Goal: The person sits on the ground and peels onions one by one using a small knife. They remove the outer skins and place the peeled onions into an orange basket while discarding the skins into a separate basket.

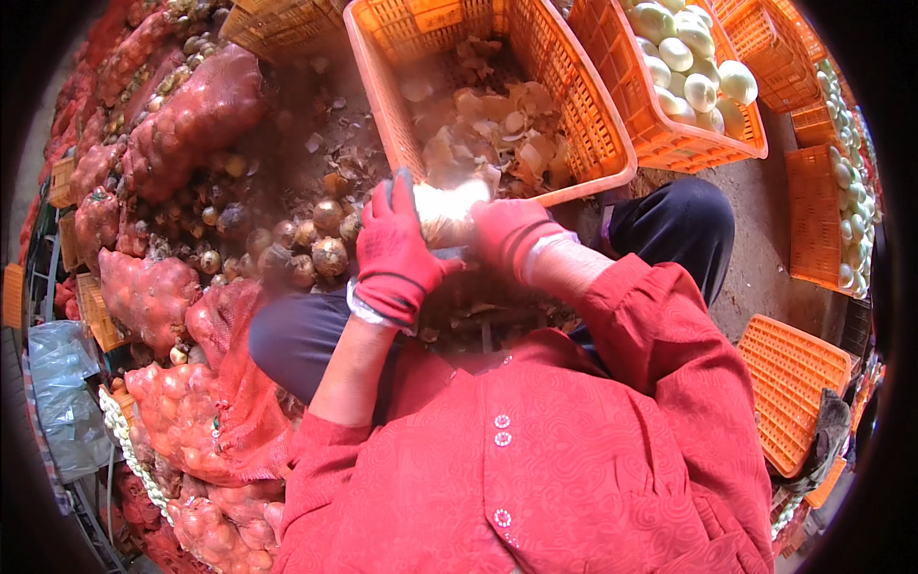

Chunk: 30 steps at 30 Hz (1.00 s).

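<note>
An onion (446, 224) is held over the near rim of an orange plastic crate (495, 195), its top washed out by glare. My left hand (398, 247), in a red work glove with dark grip patches, wraps around the onion's left side. At its right side my right hand (513, 233), gloved the same way, has its fingers curled against it. Whether a tool is in the right hand cannot be seen. Loose onion skins (513, 129) lie inside the crate. To the left of my left hand, unpeeled onions (328, 240) lie in a heap on the ground.
Red mesh sacks of onions (193, 122) are piled along the left. A crate of peeled onions (688, 143) stands at upper right, with more filled crates (810, 215) beyond. An orange crate (792, 387) sits at lower right. My knees flank the work area.
</note>
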Each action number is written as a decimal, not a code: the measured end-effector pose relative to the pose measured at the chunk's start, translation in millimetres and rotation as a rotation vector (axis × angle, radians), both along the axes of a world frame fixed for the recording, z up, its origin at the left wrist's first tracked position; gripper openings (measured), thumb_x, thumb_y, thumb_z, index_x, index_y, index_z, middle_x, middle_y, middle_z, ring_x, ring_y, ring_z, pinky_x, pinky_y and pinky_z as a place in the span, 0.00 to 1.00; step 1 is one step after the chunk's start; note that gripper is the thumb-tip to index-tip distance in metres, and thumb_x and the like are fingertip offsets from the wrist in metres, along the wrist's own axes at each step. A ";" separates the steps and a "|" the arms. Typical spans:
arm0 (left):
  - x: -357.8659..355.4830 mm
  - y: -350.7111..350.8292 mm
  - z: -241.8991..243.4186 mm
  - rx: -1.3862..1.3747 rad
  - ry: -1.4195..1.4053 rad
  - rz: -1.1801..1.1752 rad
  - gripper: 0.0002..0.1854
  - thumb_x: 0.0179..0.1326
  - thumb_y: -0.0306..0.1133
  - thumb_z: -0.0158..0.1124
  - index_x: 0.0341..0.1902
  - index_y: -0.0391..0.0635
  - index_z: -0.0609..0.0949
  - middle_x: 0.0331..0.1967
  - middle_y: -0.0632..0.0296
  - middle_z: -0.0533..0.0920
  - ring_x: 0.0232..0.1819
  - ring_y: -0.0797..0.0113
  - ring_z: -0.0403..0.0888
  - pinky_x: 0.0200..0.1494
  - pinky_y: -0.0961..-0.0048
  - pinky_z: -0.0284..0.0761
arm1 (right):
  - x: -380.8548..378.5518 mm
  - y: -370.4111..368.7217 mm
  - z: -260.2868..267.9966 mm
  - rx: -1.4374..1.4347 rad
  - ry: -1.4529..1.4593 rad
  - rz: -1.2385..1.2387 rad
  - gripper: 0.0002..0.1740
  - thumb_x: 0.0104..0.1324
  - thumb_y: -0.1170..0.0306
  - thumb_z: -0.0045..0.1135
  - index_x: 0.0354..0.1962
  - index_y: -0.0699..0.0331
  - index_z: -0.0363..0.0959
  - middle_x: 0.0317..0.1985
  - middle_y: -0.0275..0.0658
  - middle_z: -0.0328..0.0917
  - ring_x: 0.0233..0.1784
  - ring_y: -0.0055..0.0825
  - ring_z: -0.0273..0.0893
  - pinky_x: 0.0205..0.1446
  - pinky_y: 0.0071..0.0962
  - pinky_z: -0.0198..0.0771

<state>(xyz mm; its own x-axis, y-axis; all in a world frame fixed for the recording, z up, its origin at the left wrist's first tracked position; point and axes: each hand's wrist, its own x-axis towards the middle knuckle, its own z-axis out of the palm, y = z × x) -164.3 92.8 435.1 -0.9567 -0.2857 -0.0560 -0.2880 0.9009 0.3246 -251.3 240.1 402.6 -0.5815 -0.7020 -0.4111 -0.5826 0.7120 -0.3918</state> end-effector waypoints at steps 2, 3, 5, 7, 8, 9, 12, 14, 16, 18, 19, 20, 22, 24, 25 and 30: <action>11.4 -20.7 -13.3 0.152 0.082 -0.002 0.64 0.22 0.41 0.87 0.69 0.41 0.61 0.63 0.47 0.66 0.64 0.47 0.66 0.64 0.58 0.68 | 0.4 2.3 -7.7 0.057 0.006 -0.009 0.14 0.62 0.64 0.55 0.39 0.66 0.75 0.36 0.53 0.82 0.44 0.48 0.82 0.45 0.42 0.76; 18.7 -30.7 -20.2 0.232 0.121 0.000 0.64 0.22 0.40 0.87 0.69 0.41 0.62 0.63 0.47 0.67 0.64 0.48 0.66 0.64 0.58 0.68 | 1.4 12.2 -26.2 0.043 -0.021 0.017 0.14 0.63 0.64 0.54 0.41 0.65 0.75 0.35 0.53 0.82 0.44 0.49 0.81 0.45 0.43 0.76; 31.0 -44.6 -28.5 0.370 0.172 0.027 0.63 0.21 0.37 0.87 0.68 0.42 0.63 0.61 0.48 0.69 0.63 0.50 0.68 0.65 0.59 0.68 | 5.6 24.2 -11.8 -0.004 -0.131 -0.131 0.17 0.65 0.63 0.49 0.46 0.64 0.73 0.33 0.54 0.80 0.43 0.52 0.79 0.45 0.42 0.75; 37.4 -49.6 -32.9 0.489 0.247 0.054 0.61 0.20 0.33 0.86 0.68 0.44 0.65 0.59 0.50 0.72 0.62 0.53 0.71 0.65 0.61 0.68 | 8.5 30.7 4.1 -0.116 -0.123 -0.218 0.15 0.67 0.62 0.47 0.41 0.65 0.72 0.33 0.54 0.80 0.41 0.53 0.78 0.44 0.47 0.72; 39.0 -53.0 -40.8 0.596 0.276 0.057 0.61 0.21 0.33 0.86 0.68 0.44 0.65 0.60 0.51 0.71 0.62 0.54 0.71 0.65 0.62 0.68 | 12.0 35.8 5.0 -0.170 -0.120 -0.268 0.15 0.68 0.61 0.47 0.39 0.66 0.72 0.33 0.54 0.80 0.40 0.54 0.78 0.44 0.49 0.71; 41.5 -55.6 -42.5 0.611 0.270 0.067 0.60 0.22 0.33 0.86 0.68 0.43 0.65 0.60 0.52 0.71 0.62 0.55 0.71 0.65 0.63 0.68 | 18.9 43.5 2.1 -0.330 -0.135 -0.302 0.14 0.68 0.61 0.48 0.38 0.66 0.69 0.29 0.55 0.78 0.37 0.57 0.76 0.41 0.51 0.69; 42.4 -57.3 -47.0 0.636 0.271 0.076 0.60 0.23 0.33 0.86 0.68 0.43 0.66 0.60 0.53 0.71 0.62 0.56 0.71 0.65 0.64 0.68 | 36.1 60.0 25.9 -0.500 -0.359 -0.267 0.13 0.67 0.61 0.49 0.38 0.64 0.68 0.28 0.55 0.77 0.37 0.58 0.76 0.40 0.51 0.69; 42.3 -56.1 -47.3 0.657 0.273 0.087 0.59 0.23 0.33 0.86 0.68 0.43 0.66 0.60 0.53 0.71 0.62 0.56 0.71 0.66 0.64 0.67 | 45.2 62.3 34.6 -0.456 -0.313 -0.225 0.13 0.67 0.62 0.50 0.40 0.64 0.68 0.28 0.54 0.77 0.38 0.58 0.76 0.40 0.51 0.69; 41.5 -53.5 -43.8 0.691 0.268 0.105 0.59 0.23 0.33 0.86 0.68 0.44 0.66 0.60 0.53 0.71 0.63 0.56 0.70 0.66 0.64 0.67 | 45.6 59.2 36.4 -0.395 -0.284 -0.188 0.13 0.66 0.62 0.50 0.41 0.64 0.69 0.29 0.54 0.78 0.38 0.57 0.76 0.41 0.51 0.70; 41.6 -52.5 -42.6 0.606 0.264 0.082 0.59 0.22 0.33 0.86 0.67 0.45 0.67 0.61 0.54 0.71 0.63 0.56 0.70 0.67 0.64 0.66 | 45.3 56.0 36.2 -0.353 -0.278 -0.187 0.14 0.66 0.62 0.50 0.42 0.64 0.69 0.29 0.55 0.78 0.38 0.57 0.76 0.41 0.51 0.70; 41.4 -52.8 -42.4 0.563 0.262 0.070 0.59 0.22 0.33 0.86 0.67 0.45 0.67 0.61 0.54 0.71 0.64 0.57 0.69 0.67 0.64 0.66 | 45.0 53.9 35.7 -0.332 -0.274 -0.188 0.14 0.66 0.62 0.50 0.42 0.64 0.69 0.30 0.55 0.78 0.39 0.57 0.76 0.41 0.51 0.70; 41.5 -53.5 -44.2 0.603 0.268 0.081 0.59 0.22 0.33 0.86 0.67 0.45 0.68 0.62 0.54 0.71 0.64 0.57 0.69 0.67 0.64 0.66 | 44.0 51.3 34.9 -0.337 -0.268 -0.180 0.14 0.66 0.62 0.50 0.42 0.64 0.69 0.30 0.55 0.78 0.39 0.57 0.76 0.42 0.51 0.70; 41.9 -55.6 -48.8 0.682 0.278 0.104 0.59 0.21 0.33 0.86 0.67 0.46 0.68 0.62 0.54 0.71 0.65 0.56 0.68 0.68 0.64 0.65 | 43.3 46.7 31.8 -0.350 -0.257 -0.164 0.14 0.66 0.62 0.50 0.42 0.64 0.69 0.30 0.55 0.79 0.39 0.57 0.76 0.42 0.50 0.71; 41.8 -58.3 -49.1 0.821 0.283 0.135 0.55 0.25 0.31 0.86 0.66 0.44 0.69 0.60 0.57 0.73 0.60 0.60 0.73 0.63 0.65 0.70 | 50.8 47.3 26.3 -0.366 -0.282 -0.205 0.14 0.66 0.62 0.50 0.42 0.63 0.70 0.31 0.55 0.79 0.39 0.56 0.77 0.41 0.50 0.71; 40.2 -61.2 -48.7 0.967 0.290 0.175 0.54 0.27 0.30 0.85 0.65 0.44 0.69 0.59 0.58 0.74 0.58 0.62 0.74 0.61 0.66 0.72 | 55.7 47.9 24.2 -0.366 -0.304 -0.223 0.14 0.66 0.62 0.51 0.41 0.63 0.70 0.31 0.55 0.79 0.39 0.56 0.77 0.41 0.50 0.71; 38.6 -70.7 -50.0 1.430 0.303 0.440 0.33 0.46 0.31 0.78 0.57 0.41 0.75 0.47 0.59 0.81 0.47 0.69 0.80 0.48 0.69 0.79 | 80.2 42.0 -12.9 -0.190 -0.386 -0.195 0.15 0.67 0.60 0.50 0.42 0.62 0.71 0.34 0.55 0.79 0.42 0.55 0.77 0.44 0.49 0.71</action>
<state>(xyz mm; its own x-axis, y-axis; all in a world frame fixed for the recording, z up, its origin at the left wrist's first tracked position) -125.6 22.0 385.1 -0.8389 -0.4197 -0.3466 -0.2050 -0.3462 0.9155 -171.1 282.0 389.7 -0.5400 -0.6786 -0.4979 -0.2315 0.6885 -0.6873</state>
